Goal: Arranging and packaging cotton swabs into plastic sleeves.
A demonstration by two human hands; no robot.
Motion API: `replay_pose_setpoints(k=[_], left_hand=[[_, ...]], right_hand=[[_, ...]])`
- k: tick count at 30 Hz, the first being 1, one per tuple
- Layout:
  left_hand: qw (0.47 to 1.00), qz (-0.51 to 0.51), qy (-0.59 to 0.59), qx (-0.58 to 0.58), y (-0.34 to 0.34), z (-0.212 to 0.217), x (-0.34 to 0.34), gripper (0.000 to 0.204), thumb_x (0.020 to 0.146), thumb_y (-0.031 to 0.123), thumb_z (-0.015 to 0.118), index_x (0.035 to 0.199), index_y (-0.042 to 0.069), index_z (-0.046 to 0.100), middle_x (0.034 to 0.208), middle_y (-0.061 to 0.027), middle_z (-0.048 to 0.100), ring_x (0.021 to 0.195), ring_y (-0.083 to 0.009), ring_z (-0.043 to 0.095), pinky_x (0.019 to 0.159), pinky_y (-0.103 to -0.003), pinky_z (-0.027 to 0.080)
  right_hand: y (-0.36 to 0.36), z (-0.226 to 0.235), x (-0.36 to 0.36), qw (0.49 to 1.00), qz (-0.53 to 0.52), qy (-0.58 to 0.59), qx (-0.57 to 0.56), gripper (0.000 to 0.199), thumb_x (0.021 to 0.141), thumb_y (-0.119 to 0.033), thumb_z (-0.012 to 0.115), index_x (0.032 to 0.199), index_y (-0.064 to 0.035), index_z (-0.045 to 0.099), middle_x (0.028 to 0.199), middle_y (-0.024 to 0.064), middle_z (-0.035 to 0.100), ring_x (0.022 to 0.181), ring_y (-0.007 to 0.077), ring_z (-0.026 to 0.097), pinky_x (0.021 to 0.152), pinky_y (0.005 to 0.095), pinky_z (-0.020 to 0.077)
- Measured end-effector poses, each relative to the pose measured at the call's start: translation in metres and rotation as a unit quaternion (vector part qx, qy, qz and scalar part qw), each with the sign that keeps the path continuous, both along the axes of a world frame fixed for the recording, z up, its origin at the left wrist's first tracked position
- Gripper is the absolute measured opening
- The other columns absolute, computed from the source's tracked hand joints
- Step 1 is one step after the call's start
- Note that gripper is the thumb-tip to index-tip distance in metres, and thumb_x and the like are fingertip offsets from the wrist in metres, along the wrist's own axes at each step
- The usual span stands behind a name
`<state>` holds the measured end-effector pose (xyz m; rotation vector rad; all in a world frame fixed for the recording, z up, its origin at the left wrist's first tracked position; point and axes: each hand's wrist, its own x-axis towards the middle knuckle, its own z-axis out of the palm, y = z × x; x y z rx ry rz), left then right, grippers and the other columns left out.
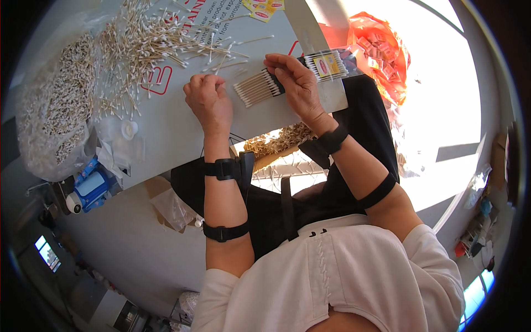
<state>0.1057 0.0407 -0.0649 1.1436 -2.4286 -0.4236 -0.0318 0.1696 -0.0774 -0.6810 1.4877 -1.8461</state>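
Observation:
On the table a black strip-shaped holder [272, 82] bears a flat row of cotton swabs [257, 90], set side by side. My right hand [298, 88] lies across the holder, its fingers bent and the thumb apart from them. Past that hand, a second row of swabs carries a yellow label [327, 65]. To the left of the rows, my left hand [209, 102] has its fingers curled in and pressed together; what they pinch, if anything, is hidden. Loose cotton swabs [146, 47] lie in a heap beyond it, some close to its fingertips.
A clear plastic bag [55, 105] full of swabs stands at the left. Yellow labels [263, 8] lie at the table's far edge. An orange bag [381, 47] with small packs is off the right edge. A blue-and-white container [91, 188] sits below the left corner.

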Motion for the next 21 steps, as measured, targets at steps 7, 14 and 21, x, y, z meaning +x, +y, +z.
replay_pose_setpoints(k=[7, 14, 21], left_hand=[[0.995, 0.058, 0.045, -0.06, -0.005, 0.008, -0.013, 0.023, 0.068, 0.003, 0.073, 0.088, 0.01, 0.063, 0.096, -0.0077, 0.056, 0.098, -0.0304, 0.05, 0.082, -0.043, 0.043], [0.995, -0.044, 0.021, -0.082, -0.017, 0.014, -0.018, 0.021, 0.068, 0.005, 0.074, 0.086, 0.012, 0.064, 0.094, -0.0043, 0.056, 0.098, -0.0282, 0.05, 0.083, -0.042, 0.042], [0.992, -0.111, -0.033, -0.05, -0.006, 0.017, -0.03, 0.012, 0.071, 0.006, 0.073, 0.079, 0.011, 0.066, 0.092, -0.0021, 0.055, 0.097, -0.0252, 0.049, 0.082, -0.041, 0.041]], right_hand=[[0.0, -0.001, 0.0, 1.0, 0.005, 0.007, 0.005, 0.027, 0.097, 0.001, 0.046, 0.123, 0.0043, 0.055, 0.118, 0.0104, 0.061, 0.113, 0.0162, 0.057, 0.1, 0.0272, 0.0445], [0.001, -0.001, 0.0, 1.0, -0.001, 0.02, 0.013, 0.027, 0.097, 0.001, 0.046, 0.122, 0.0046, 0.055, 0.116, 0.0096, 0.062, 0.112, 0.0159, 0.058, 0.099, 0.027, 0.0446], [0.0, 0.001, 0.002, 1.0, -0.01, -0.019, -0.008, 0.026, 0.098, -0.001, 0.045, 0.12, 0.0043, 0.056, 0.12, 0.011, 0.061, 0.114, 0.017, 0.057, 0.1, 0.0278, 0.044]])
